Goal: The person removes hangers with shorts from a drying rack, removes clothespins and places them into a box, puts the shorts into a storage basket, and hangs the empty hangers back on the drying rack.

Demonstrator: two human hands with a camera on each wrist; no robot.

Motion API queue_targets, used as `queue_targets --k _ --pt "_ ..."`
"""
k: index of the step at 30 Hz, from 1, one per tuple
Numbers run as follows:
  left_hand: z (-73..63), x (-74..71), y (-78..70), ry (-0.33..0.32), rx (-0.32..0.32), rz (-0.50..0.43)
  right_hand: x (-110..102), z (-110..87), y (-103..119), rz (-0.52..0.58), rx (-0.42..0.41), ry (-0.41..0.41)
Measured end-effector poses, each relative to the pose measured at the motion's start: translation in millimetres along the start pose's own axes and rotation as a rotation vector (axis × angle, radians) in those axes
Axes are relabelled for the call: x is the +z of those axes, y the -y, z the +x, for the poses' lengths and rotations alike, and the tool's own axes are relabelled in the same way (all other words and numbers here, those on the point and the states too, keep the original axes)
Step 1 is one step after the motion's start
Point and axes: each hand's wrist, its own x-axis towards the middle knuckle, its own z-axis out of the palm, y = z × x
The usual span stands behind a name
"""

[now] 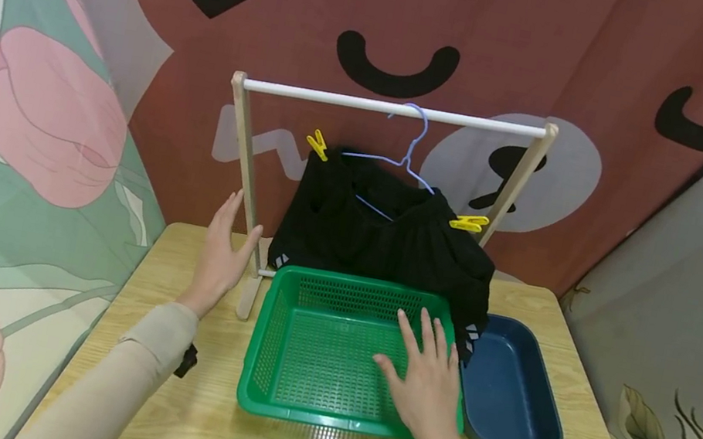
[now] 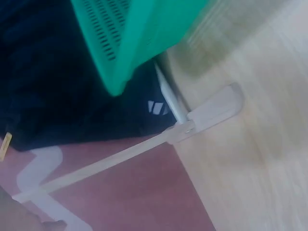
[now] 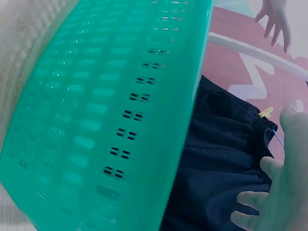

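A black garment [image 1: 384,233] with a gathered waist and white stripe marks hangs from a blue hanger [image 1: 412,144] on a white-barred rack [image 1: 344,100]. One yellow clothespin [image 1: 318,144] is clipped at its left, another clothespin [image 1: 469,222] at its right. My left hand [image 1: 223,260], fingers extended and holding nothing, is beside the rack's left post [image 1: 246,154]. Over the right side of a green basket [image 1: 323,419], my right hand [image 1: 431,387] has its fingers spread; nothing is in its grip. The right wrist view shows the right hand [image 3: 288,187] before the black cloth [image 3: 216,144].
A blue basin [image 1: 515,390] stands on the wooden table [image 1: 184,410], right of the basket and partly behind it. The rack's left foot [image 1: 248,297] rests beside the basket. Patterned cloths [image 1: 633,65] hang behind and on both sides.
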Motion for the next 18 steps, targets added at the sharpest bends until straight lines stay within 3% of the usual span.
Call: queue_targets --k 9,13,18 --pt "30.8 -11.4 -4.1 0.000 -0.098 -0.107 -1 -3.1 2 -0.005 -0.006 -0.011" --pt "41.9 -14.9 -11.0 0.008 -0.152 -0.267 -1 -5.0 3 0.001 -0.004 -0.015" --pt "55.1 -20.3 -21.8 0.023 -0.174 -0.462 -1 -6.9 5 0.014 -0.005 -0.020"
